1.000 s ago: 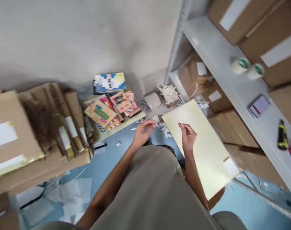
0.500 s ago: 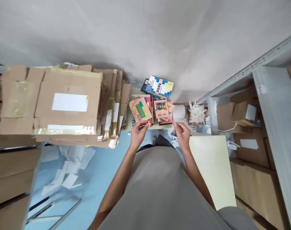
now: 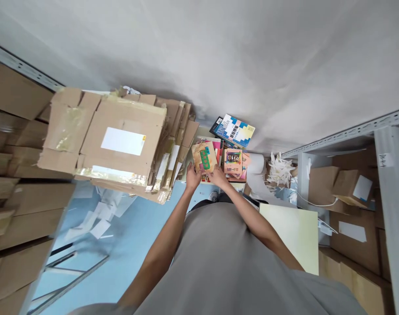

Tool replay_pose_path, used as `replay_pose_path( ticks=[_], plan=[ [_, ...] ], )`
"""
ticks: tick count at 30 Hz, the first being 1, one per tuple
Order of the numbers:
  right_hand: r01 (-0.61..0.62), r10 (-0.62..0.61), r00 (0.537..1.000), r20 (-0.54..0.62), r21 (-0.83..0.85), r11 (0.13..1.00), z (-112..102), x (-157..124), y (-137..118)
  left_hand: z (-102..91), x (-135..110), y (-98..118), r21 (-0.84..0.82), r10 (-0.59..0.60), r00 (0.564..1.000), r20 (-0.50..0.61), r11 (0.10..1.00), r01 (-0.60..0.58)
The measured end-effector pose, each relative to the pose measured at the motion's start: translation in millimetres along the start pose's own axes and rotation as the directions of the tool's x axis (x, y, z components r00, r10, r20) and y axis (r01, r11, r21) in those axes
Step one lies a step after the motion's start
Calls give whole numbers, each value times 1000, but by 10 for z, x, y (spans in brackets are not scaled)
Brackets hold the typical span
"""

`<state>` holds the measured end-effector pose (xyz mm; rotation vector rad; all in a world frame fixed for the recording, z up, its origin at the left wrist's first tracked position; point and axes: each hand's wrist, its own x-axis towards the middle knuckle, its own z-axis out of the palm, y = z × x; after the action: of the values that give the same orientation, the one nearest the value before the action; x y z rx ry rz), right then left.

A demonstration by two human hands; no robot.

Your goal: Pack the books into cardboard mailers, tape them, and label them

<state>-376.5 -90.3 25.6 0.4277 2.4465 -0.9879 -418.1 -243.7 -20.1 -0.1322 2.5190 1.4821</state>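
A tan book [image 3: 204, 156] with a green and blue cover design lies over the left pile of books. At its lower left corner is my left hand [image 3: 193, 177], closed on the edge. My right hand [image 3: 218, 176] grips the lower right corner, with part of the fingers hidden. To the right, a pink book [image 3: 233, 162] with a multicoloured frame tops another small pile. Behind both piles, a blue, white and yellow book [image 3: 235, 130] rests on darker ones near the wall.
Flattened cardboard boxes [image 3: 124, 113] are stacked high on the left. A white paper roll [image 3: 255, 163] and shredded paper [image 3: 281, 169] stand right of the books. A pale board [image 3: 291, 232] lies nearer me. Shelves with cartons [image 3: 353, 238] flank both sides; paper scraps [image 3: 103, 218] litter the blue floor.
My right hand has moved left from beside the pink book's pile to the tan book. My left hand has closed on the book's near left corner. The view has turned somewhat left.
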Motion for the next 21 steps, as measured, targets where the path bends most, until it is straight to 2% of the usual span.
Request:
replay_pose_path(
  ticks=[3, 8, 14, 21],
  plan=[
    [-114, 113, 993, -16, -84, 990, -16, -102, -37, 25, -87, -53, -19, 1, 1000, 9, 1000, 0],
    [-105, 95, 992, -83, -125, 987, -68, -295, -64, 7, -217, -160, -32, -53, 997, 60, 998, 54],
    [-209, 200, 975, -91, -91, 974, -39, -455, -200, -106, -353, -265, -58, -46, 995, 94, 997, 52],
    [-217, 209, 974, -89, -99, 971, -49, -543, -241, -145, -364, -302, -92, -10, 995, 95, 996, 19]
  ],
)
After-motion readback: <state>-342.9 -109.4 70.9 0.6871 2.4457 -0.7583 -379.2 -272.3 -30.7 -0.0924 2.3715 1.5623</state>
